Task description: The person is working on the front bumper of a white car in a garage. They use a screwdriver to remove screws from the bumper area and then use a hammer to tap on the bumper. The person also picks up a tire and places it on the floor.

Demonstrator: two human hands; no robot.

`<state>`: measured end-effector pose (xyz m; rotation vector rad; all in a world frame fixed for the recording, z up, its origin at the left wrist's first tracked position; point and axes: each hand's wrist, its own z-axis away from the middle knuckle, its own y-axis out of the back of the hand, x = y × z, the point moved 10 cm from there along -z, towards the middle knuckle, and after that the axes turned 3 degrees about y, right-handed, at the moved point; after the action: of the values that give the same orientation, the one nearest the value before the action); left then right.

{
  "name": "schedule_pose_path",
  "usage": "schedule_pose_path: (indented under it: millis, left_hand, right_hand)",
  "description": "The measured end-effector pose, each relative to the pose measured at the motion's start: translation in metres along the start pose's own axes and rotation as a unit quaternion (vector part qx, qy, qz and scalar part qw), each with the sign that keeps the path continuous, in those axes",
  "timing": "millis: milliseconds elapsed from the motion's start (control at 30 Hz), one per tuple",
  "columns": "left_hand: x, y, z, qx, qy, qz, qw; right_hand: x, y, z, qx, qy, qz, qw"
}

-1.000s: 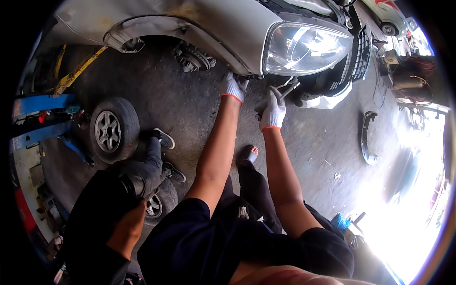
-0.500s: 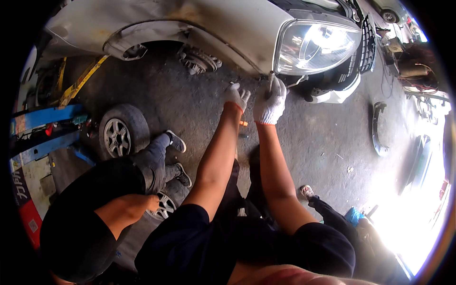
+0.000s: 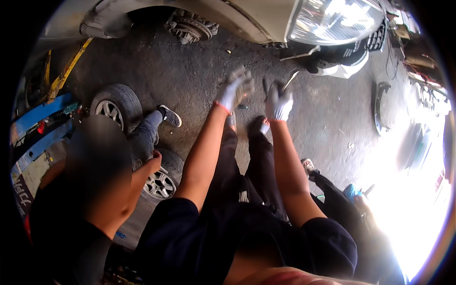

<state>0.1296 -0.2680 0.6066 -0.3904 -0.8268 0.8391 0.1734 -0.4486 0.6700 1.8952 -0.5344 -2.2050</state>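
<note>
My left hand (image 3: pixel 235 89), in a white glove with an orange cuff, is raised over the floor, blurred by motion. Its fingers look apart, and I see nothing in them. Close to its right, my gloved right hand (image 3: pixel 279 102) is closed around a slim metal tool (image 3: pixel 290 80). The tool's bright shaft sticks out past the fingers, and its exact kind is unclear. Both hands are apart from the pale car (image 3: pixel 256 21), whose headlight (image 3: pixel 332 23) and front corner are beyond them. A thin metal rod (image 3: pixel 301 53) hangs below the headlight.
A bare wheel hub (image 3: pixel 190 27) shows under the fender. Wheels (image 3: pixel 110 107) lie at left, where a co-worker (image 3: pixel 71 209) bends over another wheel (image 3: pixel 160 184). Blue and yellow equipment (image 3: pixel 45 114) stands beyond. A curved trim piece (image 3: pixel 379 108) lies at right, near another person's leg (image 3: pixel 337 192).
Both hands have drawn back from the car's front corner toward me, the right one with the metal tool. My view has shifted, and the co-worker's head has come into view.
</note>
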Motion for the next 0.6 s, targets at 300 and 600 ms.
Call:
schedule_pose_path:
  millis: [300, 600]
  left_hand:
    - [-0.375, 0.329, -0.088, 0.275, 0.169, 0.013, 0.946]
    - [-0.426, 0.588, -0.172, 0.594, 0.153, -0.295, 0.732]
  right_hand:
    - [0.316, -0.141, 0.104, -0.519, 0.073, 0.218, 0.823]
    - [0.603, -0.248, 0.108, -0.640, -0.021, 0.546, 0.541]
